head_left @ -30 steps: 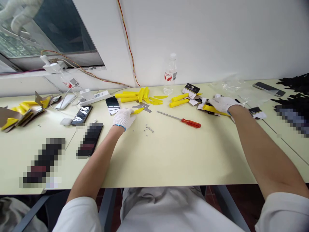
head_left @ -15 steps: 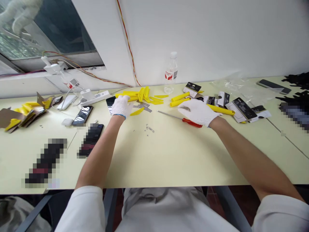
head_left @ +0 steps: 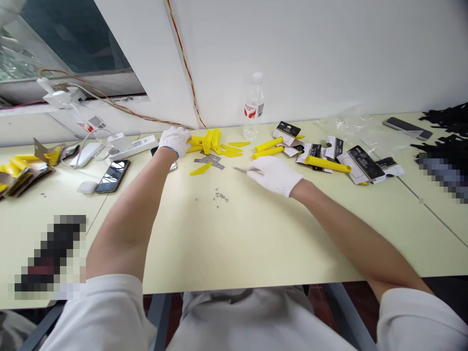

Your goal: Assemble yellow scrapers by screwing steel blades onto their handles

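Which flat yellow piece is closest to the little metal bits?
The flat yellow piece beside the grey plates; the other loose ones lie farther back, toward the wall.

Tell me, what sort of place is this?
It looks like an assembly or packing workspace, perhaps a small workshop: yellow parts, small metal pieces and black-and-white printed cards lie spread over the table.
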Available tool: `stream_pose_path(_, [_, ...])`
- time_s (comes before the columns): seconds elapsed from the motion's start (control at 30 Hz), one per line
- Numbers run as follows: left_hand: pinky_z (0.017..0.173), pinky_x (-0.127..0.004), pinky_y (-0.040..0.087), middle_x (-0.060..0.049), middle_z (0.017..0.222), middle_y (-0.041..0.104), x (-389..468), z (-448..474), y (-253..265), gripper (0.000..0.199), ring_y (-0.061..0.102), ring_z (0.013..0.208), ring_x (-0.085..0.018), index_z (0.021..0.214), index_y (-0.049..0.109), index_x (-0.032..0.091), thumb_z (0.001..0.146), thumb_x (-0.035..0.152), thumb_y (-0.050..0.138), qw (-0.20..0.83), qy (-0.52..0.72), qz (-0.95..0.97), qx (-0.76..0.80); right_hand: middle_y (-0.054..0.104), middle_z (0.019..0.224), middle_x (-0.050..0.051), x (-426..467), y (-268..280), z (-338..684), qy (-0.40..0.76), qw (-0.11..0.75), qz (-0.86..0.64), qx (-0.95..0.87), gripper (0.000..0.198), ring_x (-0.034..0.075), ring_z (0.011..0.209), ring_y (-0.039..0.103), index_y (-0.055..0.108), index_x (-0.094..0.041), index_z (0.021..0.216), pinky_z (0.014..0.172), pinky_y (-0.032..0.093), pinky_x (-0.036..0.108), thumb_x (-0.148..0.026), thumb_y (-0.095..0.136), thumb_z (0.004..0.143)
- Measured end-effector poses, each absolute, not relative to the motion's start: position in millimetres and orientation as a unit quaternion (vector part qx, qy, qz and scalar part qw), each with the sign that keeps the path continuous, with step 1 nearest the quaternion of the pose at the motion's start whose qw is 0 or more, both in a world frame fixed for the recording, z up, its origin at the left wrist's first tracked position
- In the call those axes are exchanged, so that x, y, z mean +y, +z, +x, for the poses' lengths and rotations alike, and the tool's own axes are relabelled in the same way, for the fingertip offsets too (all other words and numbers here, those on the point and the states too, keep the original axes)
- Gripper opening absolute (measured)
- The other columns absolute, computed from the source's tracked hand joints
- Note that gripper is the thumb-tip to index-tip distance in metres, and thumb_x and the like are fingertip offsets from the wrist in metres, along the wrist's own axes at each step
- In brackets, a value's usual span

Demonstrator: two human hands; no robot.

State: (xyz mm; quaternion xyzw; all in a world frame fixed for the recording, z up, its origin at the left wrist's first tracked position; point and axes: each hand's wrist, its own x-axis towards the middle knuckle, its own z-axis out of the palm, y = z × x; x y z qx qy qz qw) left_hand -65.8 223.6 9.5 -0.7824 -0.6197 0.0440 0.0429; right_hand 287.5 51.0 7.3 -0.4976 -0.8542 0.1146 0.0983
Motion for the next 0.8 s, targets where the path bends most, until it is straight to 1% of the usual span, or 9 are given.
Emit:
stream_pose_path(0.1, [0.125,-0.056,0.033,-0.029,0.158,0.062,224,-64,13,0.045,0.047,0.151,-0.047,0.144,0.071,0.007,0.105,0.027,0.063,0.021,0.042,-0.793,-0.608,0.083,0.127,0.018,62,14,261,0.086,0.046,-0.492,-0.865,0.033,0.036,0.118,0.074,0.085,-0.015,0.12,0.097,0.052,0.044,-0.029,0.056,0.116])
stream_pose_path(0.23, [0.137,-0.061,0.013,-0.022,0.146,0.07,224,-63,12,0.038,0.036,0.159,-0.047,0.127,0.071,0.011,0.101,0.038,0.076,-0.087,-0.112,-0.788,-0.599,0.081,0.131,0.023,82,20,223,0.062,0.002,-0.508,-0.859,0.032,0.04,0.121,0.074,0.086,-0.014,0.123,0.098,0.052,0.048,-0.031,0.06,0.116])
stream_pose_path(0.27, [0.136,-0.063,0.015,-0.025,0.149,0.068,223,-63,13,0.039,0.036,0.158,-0.048,0.129,0.07,0.009,0.102,0.038,0.074,-0.076,-0.072,-0.798,-0.593,0.081,0.133,0.023,85,20,214,0.065,0.001,-0.508,-0.859,0.03,0.04,0.122,0.074,0.086,-0.015,0.126,0.1,0.052,0.048,-0.03,0.062,0.115])
stream_pose_path(0.37, [0.128,-0.061,0.03,-0.032,0.157,0.062,221,-60,16,0.041,0.045,0.152,-0.048,0.139,0.071,0.004,0.108,0.029,0.06,0.036,0.077,-0.825,-0.559,0.077,0.141,0.023,93,15,188,0.074,0.01,-0.496,-0.865,0.031,0.039,0.126,0.072,0.083,-0.016,0.138,0.104,0.052,0.048,-0.027,0.066,0.114])
stream_pose_path(0.47, [0.123,-0.057,0.036,-0.03,0.155,0.064,219,-56,19,0.042,0.049,0.15,-0.046,0.144,0.071,0.005,0.111,0.027,0.055,0.093,0.128,-0.823,-0.545,0.072,0.147,0.022,98,7,161,0.056,0.013,-0.472,-0.88,0.039,0.039,0.13,0.068,0.076,-0.018,0.15,0.104,0.054,0.049,-0.027,0.063,0.115])
stream_pose_path(0.53, [0.123,-0.056,0.036,-0.029,0.154,0.064,218,-55,18,0.043,0.049,0.15,-0.045,0.145,0.07,0.003,0.114,0.028,0.057,0.104,0.127,-0.816,-0.555,0.069,0.151,0.023,103,0,145,0.04,0.002,-0.46,-0.887,0.042,0.04,0.131,0.066,0.074,-0.018,0.153,0.103,0.055,0.049,-0.028,0.058,0.116])
stream_pose_path(0.63, [0.125,-0.053,0.033,-0.024,0.151,0.066,215,-58,17,0.04,0.05,0.147,-0.037,0.146,0.067,0.001,0.116,0.025,0.057,0.121,0.088,-0.809,-0.568,0.065,0.156,0.025,111,-5,128,0.037,-0.027,-0.46,-0.887,0.043,0.04,0.133,0.065,0.075,-0.016,0.153,0.103,0.056,0.048,-0.023,0.05,0.117])
stream_pose_path(0.7, [0.126,-0.053,0.032,-0.018,0.147,0.069,213,-63,19,0.038,0.051,0.146,-0.034,0.147,0.066,0.005,0.116,0.025,0.057,0.131,0.044,-0.811,-0.568,0.064,0.157,0.026,114,-4,123,0.044,-0.032,-0.465,-0.883,0.046,0.04,0.136,0.064,0.073,-0.015,0.155,0.105,0.056,0.047,-0.019,0.049,0.117])
stream_pose_path(0.8, [0.124,-0.054,0.036,-0.016,0.141,0.071,210,-70,25,0.034,0.057,0.142,-0.036,0.143,0.069,0.013,0.115,0.03,0.058,0.131,-0.034,-0.802,-0.582,0.061,0.161,0.029,116,3,122,0.072,-0.036,-0.469,-0.88,0.045,0.041,0.14,0.065,0.073,-0.011,0.156,0.112,0.056,0.046,-0.02,0.06,0.114])
